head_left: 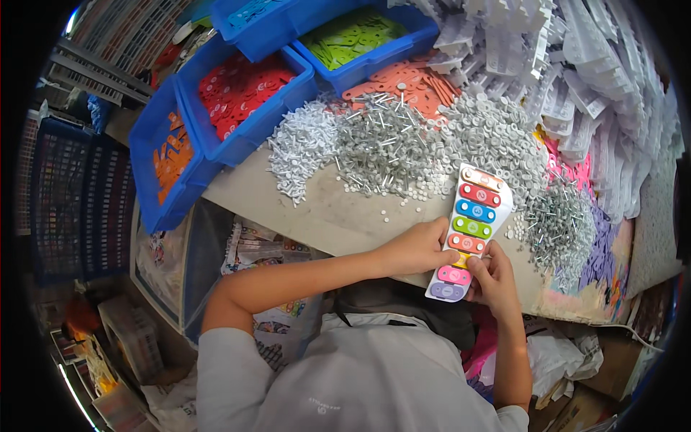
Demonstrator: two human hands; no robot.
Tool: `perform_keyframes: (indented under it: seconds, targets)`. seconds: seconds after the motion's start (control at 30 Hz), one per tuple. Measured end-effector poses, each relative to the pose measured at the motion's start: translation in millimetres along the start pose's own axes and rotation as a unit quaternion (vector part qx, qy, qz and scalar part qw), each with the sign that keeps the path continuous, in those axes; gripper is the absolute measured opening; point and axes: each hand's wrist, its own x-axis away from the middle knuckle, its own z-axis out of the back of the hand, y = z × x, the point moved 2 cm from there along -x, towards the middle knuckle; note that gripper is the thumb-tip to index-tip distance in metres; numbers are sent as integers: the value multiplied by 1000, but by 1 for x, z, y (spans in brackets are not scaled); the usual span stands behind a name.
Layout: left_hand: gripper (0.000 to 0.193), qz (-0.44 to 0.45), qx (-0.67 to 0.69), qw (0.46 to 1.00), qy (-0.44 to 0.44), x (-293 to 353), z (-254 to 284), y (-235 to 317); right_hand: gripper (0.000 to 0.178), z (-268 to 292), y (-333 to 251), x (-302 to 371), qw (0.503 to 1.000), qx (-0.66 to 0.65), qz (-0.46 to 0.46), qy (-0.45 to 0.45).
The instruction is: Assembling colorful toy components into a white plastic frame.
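Note:
A toy xylophone (471, 227) with a white base and a row of coloured bars is tilted up at the table's near edge, between my hands. My left hand (419, 248) grips its left side, the thumb lying on the yellow bar (461, 260). From the lower right, my right hand (494, 282) closes round the other edge, its thumb at the yellow bar's right end. White round caps sit on the ends of the upper bars. The pink bar (454, 275) and the purple bar (448, 291) below show small dark spots at their ends instead.
Heaped beyond the xylophone are white plastic pins (306, 144), metal pins (381, 144) and white washers (497, 137). More metal pins (558, 223) lie right. Blue bins (248, 147) hold coloured bars at left. Stacked white bases (576, 86) rise at far right, near loose purple bars (599, 248).

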Motion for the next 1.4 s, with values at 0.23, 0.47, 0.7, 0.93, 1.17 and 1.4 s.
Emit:
perform_keyframes:
  seconds: [0.23,0.47,0.7,0.93,1.17,1.4]
  targets:
    - [28,9,-140,971,192,51,32,23,13,67,29,30,872,241,239,352]
    - [5,-49,-388,738,550,118,132,3,17,140,40,62,692,471,229,497]
    - [6,-17,-399,744,536,144,126,-13,18,153,65,52,740,462,150,466]
    - [9,-28,-418,740,526,135,119,-28,14,150,66,55,781,357,196,473]
    - [7,-25,-454,715,531,129,116,-23,13,54,24,59,951,35,156,266]
    - [5,-83,-9,904,419,110,46,2,13,-8,15,46,993,-78,73,49]
